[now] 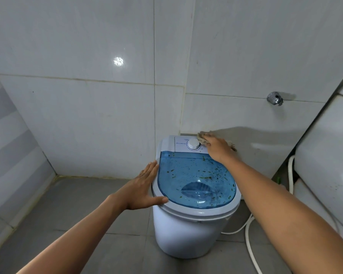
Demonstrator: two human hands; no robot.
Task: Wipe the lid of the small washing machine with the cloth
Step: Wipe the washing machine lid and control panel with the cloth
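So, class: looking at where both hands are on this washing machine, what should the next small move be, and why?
Probably draw the right hand and its cloth toward the person onto the blue lid. The cloth sits on the white control panel beside the dial, while the lid shows dark specks. The left hand lies flat against the machine's rim, seemingly steadying it.

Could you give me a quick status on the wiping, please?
Left hand flat, steadying washer rim. Right hand presses cloth on control panel by dial. Blue lid speckled, nothing blocking.
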